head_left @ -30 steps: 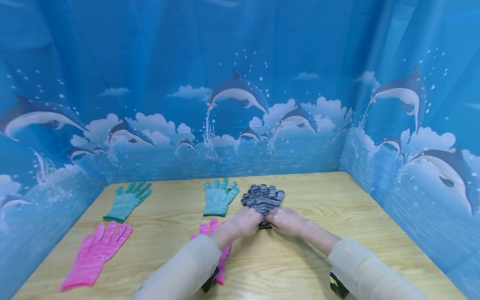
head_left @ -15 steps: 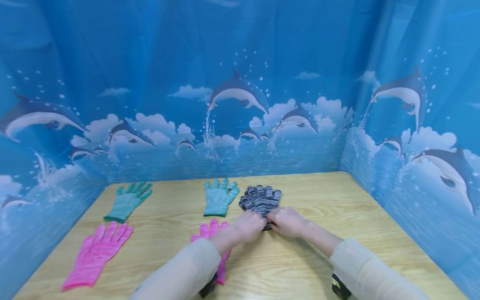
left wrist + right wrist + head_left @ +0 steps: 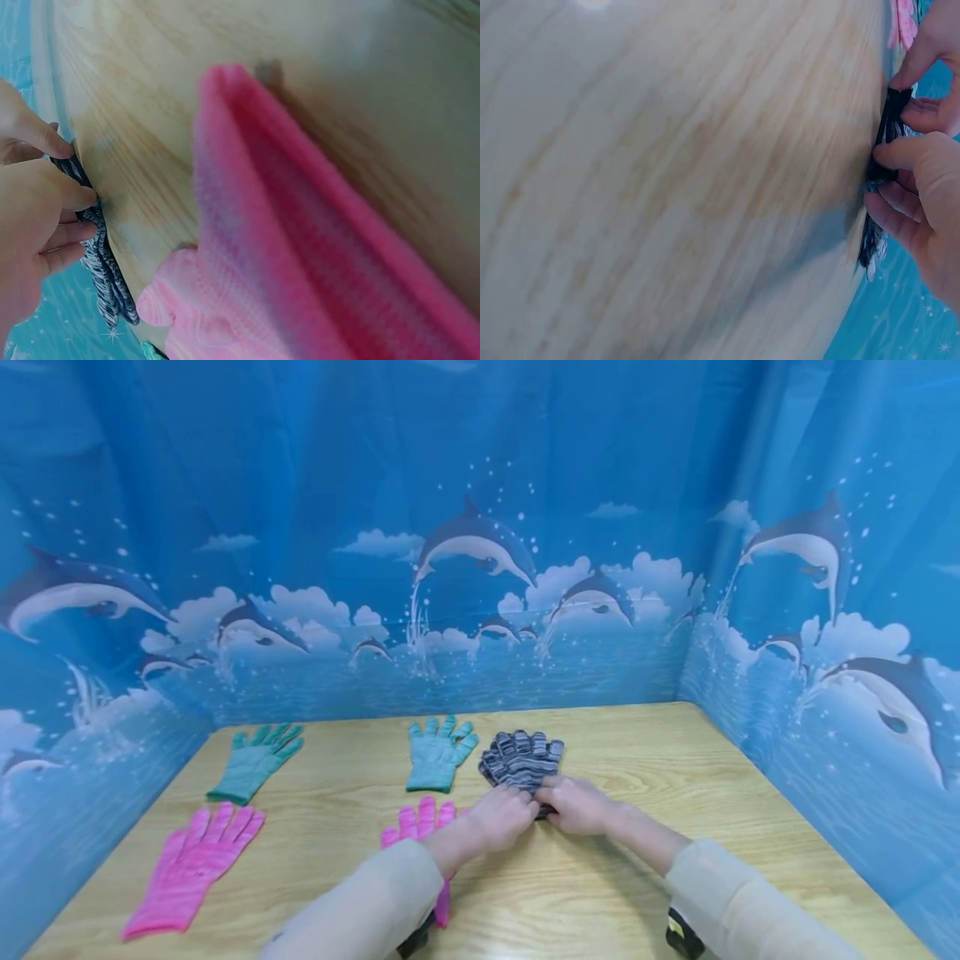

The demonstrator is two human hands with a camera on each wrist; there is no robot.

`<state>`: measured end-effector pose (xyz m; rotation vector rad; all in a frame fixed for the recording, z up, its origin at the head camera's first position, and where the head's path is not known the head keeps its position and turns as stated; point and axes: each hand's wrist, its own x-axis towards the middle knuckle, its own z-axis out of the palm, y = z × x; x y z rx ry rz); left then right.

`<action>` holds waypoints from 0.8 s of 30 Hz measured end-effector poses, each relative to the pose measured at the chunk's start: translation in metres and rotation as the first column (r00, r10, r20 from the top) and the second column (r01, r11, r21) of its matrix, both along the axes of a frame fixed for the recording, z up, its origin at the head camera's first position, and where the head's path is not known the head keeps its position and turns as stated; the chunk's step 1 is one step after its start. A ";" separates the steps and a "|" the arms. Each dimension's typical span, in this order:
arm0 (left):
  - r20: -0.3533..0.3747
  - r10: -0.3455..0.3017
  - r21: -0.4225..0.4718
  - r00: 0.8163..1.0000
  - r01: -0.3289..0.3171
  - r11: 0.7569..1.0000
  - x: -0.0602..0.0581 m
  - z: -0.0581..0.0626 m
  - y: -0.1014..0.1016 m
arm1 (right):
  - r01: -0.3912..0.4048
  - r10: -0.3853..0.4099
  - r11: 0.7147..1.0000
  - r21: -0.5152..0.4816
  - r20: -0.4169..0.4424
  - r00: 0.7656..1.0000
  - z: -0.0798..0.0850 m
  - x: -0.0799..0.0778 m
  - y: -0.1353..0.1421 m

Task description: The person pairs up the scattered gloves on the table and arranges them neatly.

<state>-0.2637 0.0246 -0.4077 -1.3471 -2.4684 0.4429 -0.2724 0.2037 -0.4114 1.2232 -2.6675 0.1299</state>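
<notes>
Black-and-grey striped knit gloves (image 3: 521, 762) lie layered on the table, fingers pointing away from me. At their cuff end, my left hand (image 3: 504, 818) pinches the dark edge from the left. My right hand (image 3: 576, 804) pinches the same cuff from the right, its fingertips close beside the left ones. In the right wrist view, the thumb and fingers of the right hand (image 3: 930, 199) close on the bunched black cuff (image 3: 891, 124). The left wrist view has the left hand (image 3: 34, 232) at the striped gloves (image 3: 97, 259), whose cuff is partly hidden by both hands.
A pink glove (image 3: 408, 823) lies under my left forearm, partly covered. Another pink glove (image 3: 193, 868) is at the left front. Two green gloves, one at the far left (image 3: 255, 764) and one mid-table (image 3: 437, 756), lie behind. A blue dolphin-print curtain (image 3: 480, 635) surrounds the table (image 3: 322, 852).
The striped gloves have shifted slightly left and toward me since a second ago. My left hand has slid a little right and nearer along the cuff; the right hand keeps its grip.
</notes>
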 end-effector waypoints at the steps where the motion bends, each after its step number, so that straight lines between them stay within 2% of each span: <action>1: 0.004 -0.003 0.000 1.000 0.003 1.000 0.000 0.000 -0.001 | -0.008 0.008 1.000 -0.003 0.010 1.000 0.000 0.000 0.000; 6: -0.008 -0.033 -0.022 0.999 0.033 0.999 -0.003 0.001 -0.004 | -0.023 0.025 0.999 -0.029 0.047 0.999 0.001 -0.002 -0.002; 9: -0.035 -0.051 -0.039 0.998 0.050 0.998 -0.004 0.002 -0.005 | -0.021 0.027 0.999 -0.050 0.126 0.992 0.007 -0.004 0.000; 11: -0.043 -0.061 -0.042 0.997 0.059 0.997 -0.004 0.002 -0.004 | 0.017 -0.001 0.997 -0.081 0.196 0.981 0.013 -0.008 0.005; 14: -0.045 -0.073 -0.029 0.996 0.072 0.997 -0.003 0.004 -0.002 | 0.181 -0.147 0.976 -0.123 0.246 0.958 0.021 -0.019 0.014; 16: -0.051 -0.091 -0.025 0.995 0.090 0.996 -0.003 0.003 -0.001 | 0.313 -0.274 0.938 -0.149 0.238 0.932 0.024 -0.029 0.020; 18: -0.063 -0.112 -0.026 0.992 0.111 0.994 -0.002 0.002 0.000 | 0.413 -0.377 0.897 -0.156 0.219 0.900 0.026 -0.039 0.025; 21: -0.092 -0.144 -0.032 0.985 0.142 0.989 -0.002 -0.002 -0.001 | 0.472 -0.440 0.870 -0.145 0.206 0.874 0.026 -0.051 0.029; 24: -0.117 -0.163 -0.033 0.980 0.160 0.987 -0.002 -0.003 -0.002 | 0.479 -0.455 0.870 -0.116 0.183 0.872 0.024 -0.059 0.029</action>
